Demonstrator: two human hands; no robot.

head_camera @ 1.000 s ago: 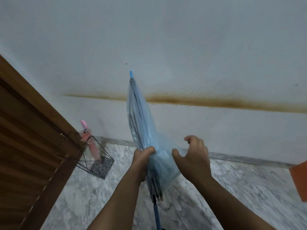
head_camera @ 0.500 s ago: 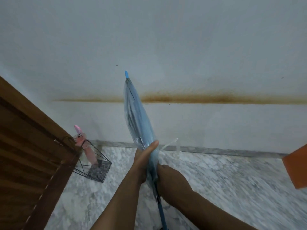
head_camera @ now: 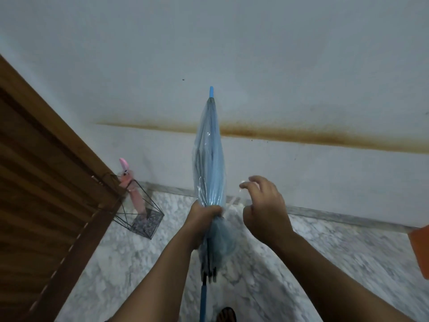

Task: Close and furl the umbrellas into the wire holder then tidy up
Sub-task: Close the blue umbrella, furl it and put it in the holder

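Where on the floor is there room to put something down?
The marble floor is bare from the right hand out to the orange thing, and along the wall. It is also bare in front of the wire holder. The corner by the wooden door is crowded: the holder with the pink umbrella fills it.

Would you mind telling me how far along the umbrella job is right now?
Done: the pink umbrella stands in the wire holder. In hand: the left hand grips the closed blue umbrella around its canopy, while the right hand is open beside it near a thin strap. Left: fastening it, stowing it, tidying.
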